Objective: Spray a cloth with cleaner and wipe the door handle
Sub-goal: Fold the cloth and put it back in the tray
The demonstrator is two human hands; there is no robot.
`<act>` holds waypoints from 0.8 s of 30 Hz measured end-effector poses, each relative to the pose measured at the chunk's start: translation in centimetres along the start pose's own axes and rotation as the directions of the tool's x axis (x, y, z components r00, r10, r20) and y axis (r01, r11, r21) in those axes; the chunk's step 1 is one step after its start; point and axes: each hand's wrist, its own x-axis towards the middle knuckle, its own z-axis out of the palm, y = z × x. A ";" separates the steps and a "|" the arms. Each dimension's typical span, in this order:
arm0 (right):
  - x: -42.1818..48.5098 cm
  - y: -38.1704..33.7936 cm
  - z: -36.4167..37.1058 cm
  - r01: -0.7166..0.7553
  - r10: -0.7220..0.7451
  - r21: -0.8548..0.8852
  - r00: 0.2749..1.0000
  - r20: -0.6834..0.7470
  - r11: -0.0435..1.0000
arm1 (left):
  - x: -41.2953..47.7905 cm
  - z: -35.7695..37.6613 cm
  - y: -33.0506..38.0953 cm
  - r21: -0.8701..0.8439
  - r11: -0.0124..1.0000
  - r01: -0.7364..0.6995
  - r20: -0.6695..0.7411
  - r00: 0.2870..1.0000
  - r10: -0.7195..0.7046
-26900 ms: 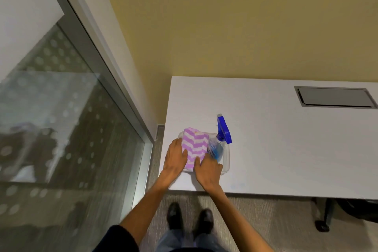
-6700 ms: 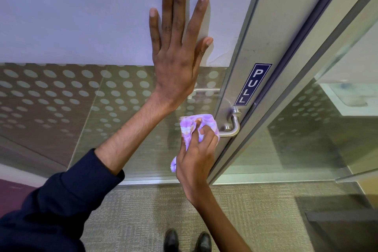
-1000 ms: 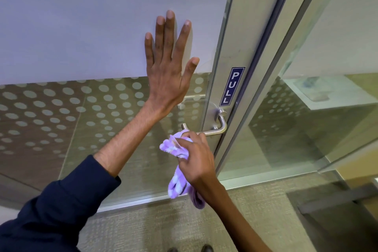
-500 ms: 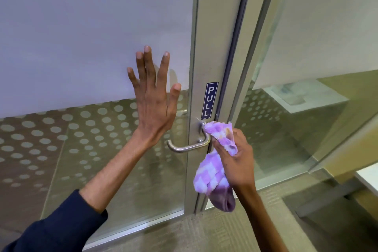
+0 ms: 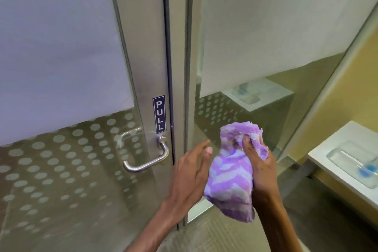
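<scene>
The purple and white striped cloth point(image 5: 232, 172) hangs bunched from my right hand point(image 5: 258, 168), which grips its upper part in front of the glass panel. My left hand point(image 5: 190, 178) is off the door, fingers apart, just left of the cloth and nearly touching it. The silver lever door handle point(image 5: 146, 164) sits bare on the metal door frame, left of both hands, below a blue PULL sign point(image 5: 159, 114). The spray bottle point(image 5: 365, 169) shows only as a blue blur in a clear tray at the right edge.
The glass door point(image 5: 61, 108) with frosted film and dots fills the left. A fixed glass panel point(image 5: 255, 47) stands right of the frame. A white table point(image 5: 335, 161) with a clear tray point(image 5: 337, 154) juts in at the right. Carpet point(image 5: 225, 235) lies below.
My left hand has come off the glass door and dropped beside the cloth. My right hand has drawn the cloth away from the handle to the right. The view has swung right.
</scene>
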 end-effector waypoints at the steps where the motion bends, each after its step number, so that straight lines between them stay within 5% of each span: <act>1: 0.1 -0.3 -1.0 -0.006 0.006 -0.005 1.000 -0.026 1.000 | -0.4 1.3 0.4 -0.085 0.994 0.063 0.071 0.996 -0.057; 5: 0.8 -1.5 -5.8 -0.012 0.008 -0.029 0.992 -0.126 1.000 | -0.8 6.4 2.5 -0.469 0.763 0.445 0.437 0.867 -0.237; 9: 1.9 -2.9 -11.4 -0.059 0.054 -0.026 0.984 -0.172 0.998 | -0.3 10.3 4.7 -0.510 0.649 0.565 0.599 0.775 -0.204; 17: 3.5 -5.4 -22.9 -0.145 0.138 -0.014 0.964 -0.226 0.989 | 0.8 20.1 8.2 -0.461 0.685 0.565 0.644 0.743 -0.179; 24: 4.8 -6.6 -30.7 -0.178 0.092 -0.186 0.912 -0.399 0.966 | 2.4 28.1 10.9 -0.389 0.713 0.583 0.735 0.663 -0.141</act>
